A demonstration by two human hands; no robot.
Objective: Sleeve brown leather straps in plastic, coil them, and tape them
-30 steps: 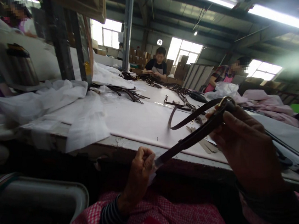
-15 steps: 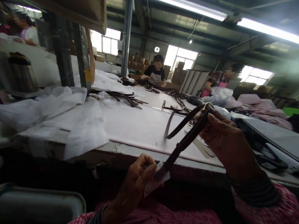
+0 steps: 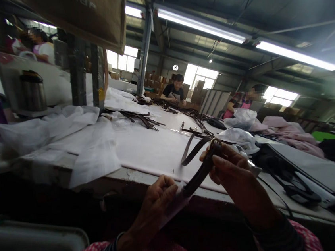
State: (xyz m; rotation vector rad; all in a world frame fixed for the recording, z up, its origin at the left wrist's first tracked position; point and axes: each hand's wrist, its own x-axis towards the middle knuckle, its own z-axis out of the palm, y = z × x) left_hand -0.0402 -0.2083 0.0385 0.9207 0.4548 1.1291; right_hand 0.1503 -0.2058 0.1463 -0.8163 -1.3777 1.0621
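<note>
A dark leather-like strap [image 3: 200, 174] with a gold-coloured ring [image 3: 216, 141] slants between my hands, above the front edge of the table. Around its ringed end my right hand [image 3: 240, 175] is closed, thumb on top. A loose tail of the strap [image 3: 193, 154] curves out to the left beyond my fingers. My left hand [image 3: 156, 202] pinches a thin, whitish see-through sleeve [image 3: 174, 209]. The strap's lower end is inside that sleeve, which hangs below my left fingers.
More dark straps [image 3: 144, 118] lie on the white table [image 3: 146, 147]. White sheeting [image 3: 93, 149] drapes its left edge. A grey tub [image 3: 44, 238] is low at left; a headphone-like black object [image 3: 300, 189] lies right. A person [image 3: 176, 90] works across the table.
My right hand has moved down and left, closer to my left hand, bringing the strap along. More of the strap now lies inside the sleeve. The camera view has shifted slightly.
</note>
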